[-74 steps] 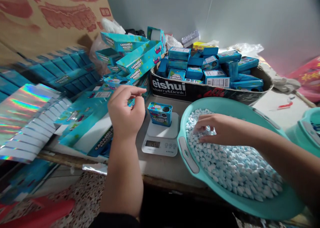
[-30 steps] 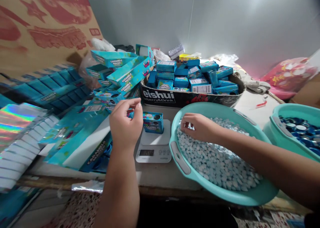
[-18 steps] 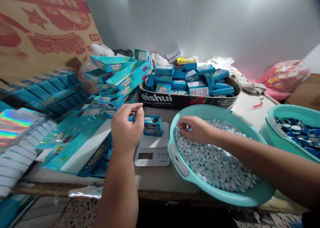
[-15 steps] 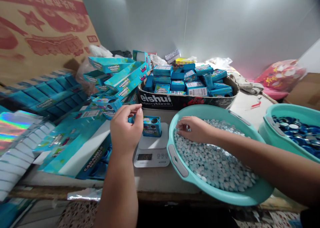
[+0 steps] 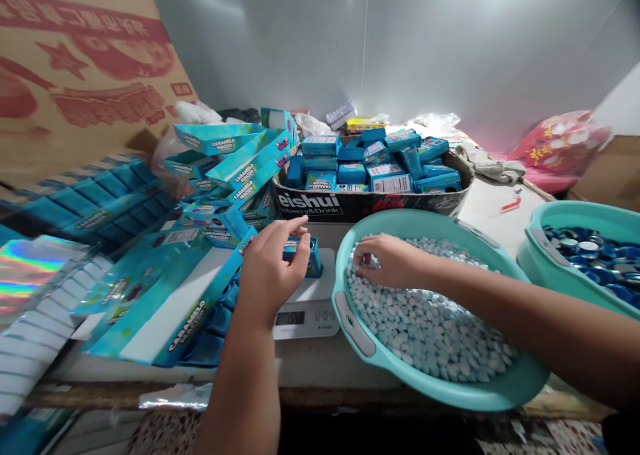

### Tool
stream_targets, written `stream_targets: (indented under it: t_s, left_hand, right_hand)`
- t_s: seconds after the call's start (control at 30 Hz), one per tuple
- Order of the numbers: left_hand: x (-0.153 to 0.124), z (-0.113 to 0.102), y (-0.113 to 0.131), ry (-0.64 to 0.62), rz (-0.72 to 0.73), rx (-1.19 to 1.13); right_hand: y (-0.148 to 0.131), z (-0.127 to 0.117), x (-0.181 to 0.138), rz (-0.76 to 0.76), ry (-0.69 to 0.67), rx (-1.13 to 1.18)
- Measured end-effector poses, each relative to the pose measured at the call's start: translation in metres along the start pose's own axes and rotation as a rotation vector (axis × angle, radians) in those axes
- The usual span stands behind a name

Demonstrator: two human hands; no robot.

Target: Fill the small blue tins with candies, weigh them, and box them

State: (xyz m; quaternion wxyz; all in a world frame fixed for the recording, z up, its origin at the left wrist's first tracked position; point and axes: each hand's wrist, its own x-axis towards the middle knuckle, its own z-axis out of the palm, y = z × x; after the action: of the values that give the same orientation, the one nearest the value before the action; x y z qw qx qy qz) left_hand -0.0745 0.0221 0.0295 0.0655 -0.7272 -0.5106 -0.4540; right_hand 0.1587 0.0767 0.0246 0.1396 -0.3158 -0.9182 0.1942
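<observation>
My left hand [image 5: 275, 262] is beside a small blue tin [image 5: 313, 258] with a round opening in its top, partly hiding it. Its thumb and fingers are apart, with nothing seen between them. The tin stands on a white kitchen scale [image 5: 320, 322] with a lit display whose digits are hard to read. My right hand [image 5: 383, 260] is down in a turquoise basin [image 5: 360, 235] of small white and pale-blue candies [image 5: 440, 328]. The fingers of that hand are curled together at the surface of the candies; the fingertips are partly hidden.
Behind the scale, a black cardboard tray [image 5: 320, 204] is heaped with blue tins. Printed display boxes [image 5: 235, 168] pile up at the left, near a large carton [image 5: 95, 62]. A second turquoise basin [image 5: 537, 248] at the right contains blue and silver round pieces [image 5: 590, 248].
My left hand has moved right, closer to the tin, and now covers more of it. My right hand stays in the basin, its fingers curled further down into the candies.
</observation>
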Motion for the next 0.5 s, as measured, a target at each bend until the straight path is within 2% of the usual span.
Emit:
stream_targets:
  t_s: [0.17, 0.3, 0.4, 0.5]
  left_hand:
    - [-0.002, 0.006, 0.006, -0.115, 0.096, -0.094]
    - [-0.005, 0.013, 0.015, -0.235, 0.127, -0.178]
    - [-0.007, 0.020, 0.019, -0.261, 0.095, -0.193]
    - [-0.008, 0.024, 0.020, -0.251, 0.088, -0.231]
  right_hand:
    - [0.003, 0.004, 0.000, -0.035, 0.084, 0.056]
    - [-0.001, 0.001, -0.001, -0.112, 0.271, 0.147]
    - [-0.006, -0.005, -0.003, -0.217, 0.384, 0.207]
    - [-0.010, -0.009, -0.005, -0.298, 0.419, 0.226]
